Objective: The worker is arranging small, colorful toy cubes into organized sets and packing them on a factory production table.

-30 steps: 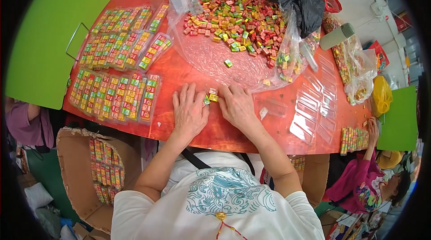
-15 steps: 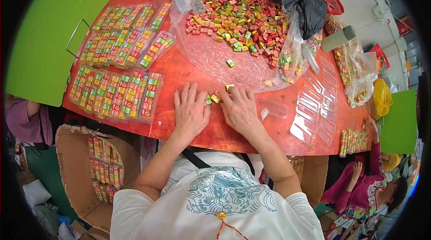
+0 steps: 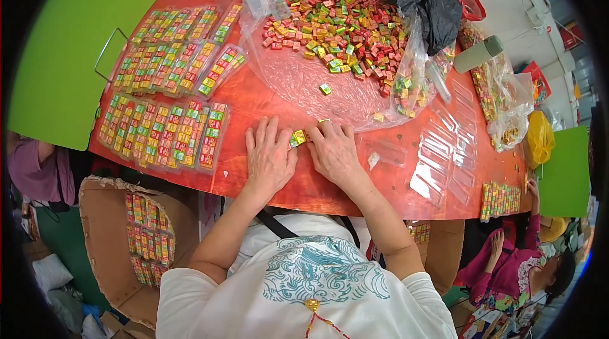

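Observation:
My left hand (image 3: 270, 156) lies on the red table with its fingers spread; its index side touches a short row of small green and yellow boxes (image 3: 298, 138). From the other side, the fingertips of my right hand (image 3: 334, 152) press against the row's right end, partly covering it. Another small box (image 3: 324, 121) shows just past my right fingertips. The right fingers are bent and slightly apart, not closed round anything visible. A single green box (image 3: 325, 89) lies on the clear plastic sheet beyond.
A large heap of small red, yellow and green boxes (image 3: 346, 22) lies on clear plastic. Filled trays (image 3: 165, 133) stand in rows at left, and clear plastic trays (image 3: 438, 155) at right. Cardboard boxes (image 3: 104, 244) flank me below the table. Another person (image 3: 507, 263) sits at right.
My right hand has shifted slightly left, and the small boxes between my hands now sit closer together in a row. My left hand stays put. The other person's arm at right has moved.

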Motion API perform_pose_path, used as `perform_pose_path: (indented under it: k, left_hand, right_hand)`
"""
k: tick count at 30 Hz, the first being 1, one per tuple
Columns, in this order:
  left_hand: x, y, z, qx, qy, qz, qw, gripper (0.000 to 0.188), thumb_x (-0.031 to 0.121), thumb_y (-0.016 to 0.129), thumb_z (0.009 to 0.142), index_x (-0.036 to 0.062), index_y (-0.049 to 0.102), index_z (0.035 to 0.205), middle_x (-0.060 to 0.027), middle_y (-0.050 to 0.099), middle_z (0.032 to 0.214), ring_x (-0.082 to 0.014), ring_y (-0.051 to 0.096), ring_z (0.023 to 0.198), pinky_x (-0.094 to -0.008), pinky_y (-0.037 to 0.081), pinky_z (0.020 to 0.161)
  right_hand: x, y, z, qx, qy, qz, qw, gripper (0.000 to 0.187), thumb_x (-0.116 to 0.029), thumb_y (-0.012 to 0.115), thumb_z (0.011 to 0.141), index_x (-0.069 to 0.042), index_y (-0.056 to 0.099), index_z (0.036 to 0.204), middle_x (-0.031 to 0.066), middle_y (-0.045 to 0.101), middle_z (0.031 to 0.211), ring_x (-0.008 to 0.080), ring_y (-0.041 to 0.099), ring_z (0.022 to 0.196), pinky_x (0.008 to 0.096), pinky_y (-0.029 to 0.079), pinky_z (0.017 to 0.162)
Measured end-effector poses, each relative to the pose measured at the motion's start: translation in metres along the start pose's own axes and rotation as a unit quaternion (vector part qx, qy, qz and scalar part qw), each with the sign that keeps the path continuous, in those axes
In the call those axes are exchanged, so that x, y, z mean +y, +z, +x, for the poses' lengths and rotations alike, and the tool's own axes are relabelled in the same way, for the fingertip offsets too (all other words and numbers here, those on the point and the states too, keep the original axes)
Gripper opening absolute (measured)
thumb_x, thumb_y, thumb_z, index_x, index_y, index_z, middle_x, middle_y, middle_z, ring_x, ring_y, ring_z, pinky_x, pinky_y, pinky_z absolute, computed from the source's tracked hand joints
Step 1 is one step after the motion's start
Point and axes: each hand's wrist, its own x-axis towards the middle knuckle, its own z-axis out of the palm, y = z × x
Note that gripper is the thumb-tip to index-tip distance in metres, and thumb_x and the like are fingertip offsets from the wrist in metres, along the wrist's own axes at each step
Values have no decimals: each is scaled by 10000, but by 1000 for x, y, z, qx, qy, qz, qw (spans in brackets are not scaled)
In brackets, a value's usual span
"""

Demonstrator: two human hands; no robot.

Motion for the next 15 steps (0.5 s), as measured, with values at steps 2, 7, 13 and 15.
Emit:
perform_pose_path:
  k: [2, 7, 13, 15]
  left_hand:
    - [1, 2, 2, -1, 2, -4, 1000, 361, 213, 639, 883, 56, 606, 1207, -243, 483, 1420, -441, 400, 1377, -645, 281, 1107]
    - [0, 0, 1, -8, 1, 3, 1000, 361, 217, 643, 881, 60, 612, 1205, -234, 487, 1433, -427, 396, 1391, -645, 276, 1118]
    - [-1, -3, -2, -20, -33, -3, 999, 395, 196, 644, 886, 57, 591, 1252, -220, 484, 1460, -423, 390, 1400, -622, 251, 1144]
    - [-1, -4, -1, -2, -34, -30, 999, 406, 225, 651, 889, 63, 591, 1257, -220, 486, 1455, -421, 398, 1392, -626, 265, 1131]
  right_hand:
    - [5, 4, -2, -3, 2, -7, 1000, 135, -150, 642, 873, -83, 610, 986, 96, 579, 925, 267, 593, 902, 416, 405, 841]
    - [-3, 14, 0, -48, 24, -19, 998, 297, -188, 703, 858, -78, 614, 1119, 95, 596, 972, 263, 602, 963, 427, 405, 876]
    - [7, -17, -36, 33, 85, -10, 996, 363, -188, 710, 863, -88, 618, 1199, 96, 606, 1095, 266, 589, 1035, 437, 400, 914]
    - [19, -27, -54, 71, 138, -57, 986, 353, -184, 701, 872, -101, 627, 1207, 103, 609, 1140, 272, 584, 1058, 444, 394, 932]
